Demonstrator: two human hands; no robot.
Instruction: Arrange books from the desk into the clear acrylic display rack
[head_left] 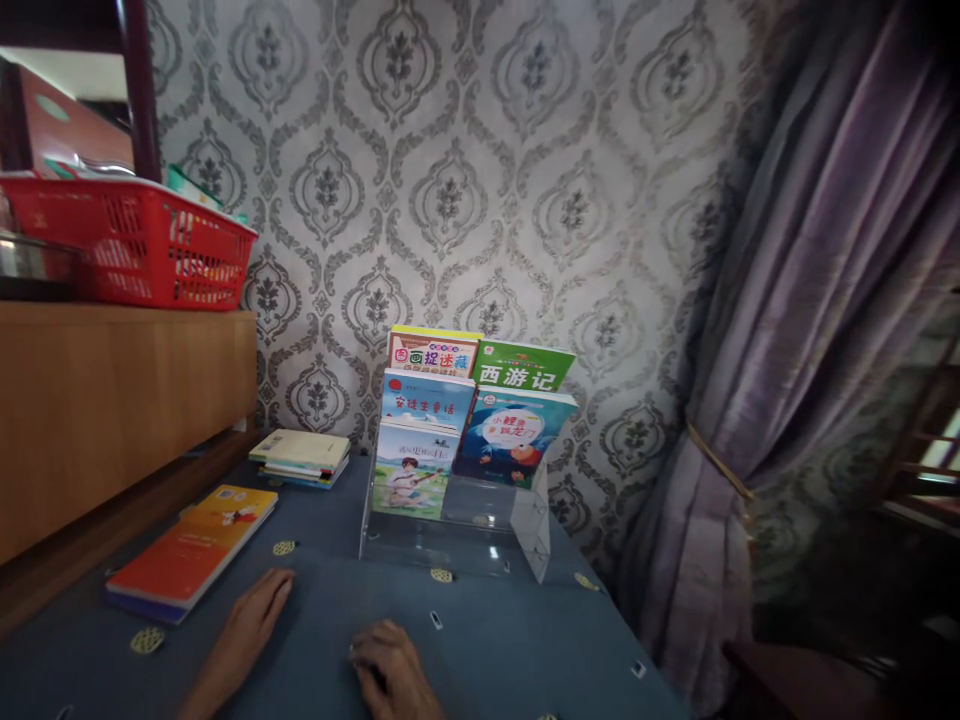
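My left hand lies on the blue table cover with its fingers stretched forward, holding nothing. It is just right of an orange book on top of a blue-edged one. My right hand rests near the front middle, fingers loosely bent and thumb apart, nothing in it. Beyond it stands a clear acrylic book rack. Its tiers hold a light book with a guitar player, a blue book, a yellow-topped picture book, a green book and a dark blue book.
A small stack of books lies at the table's far left. On a wooden cabinet at left sits a red plastic basket. Patterned wallpaper rises behind. A tied purple-grey curtain hangs at right.
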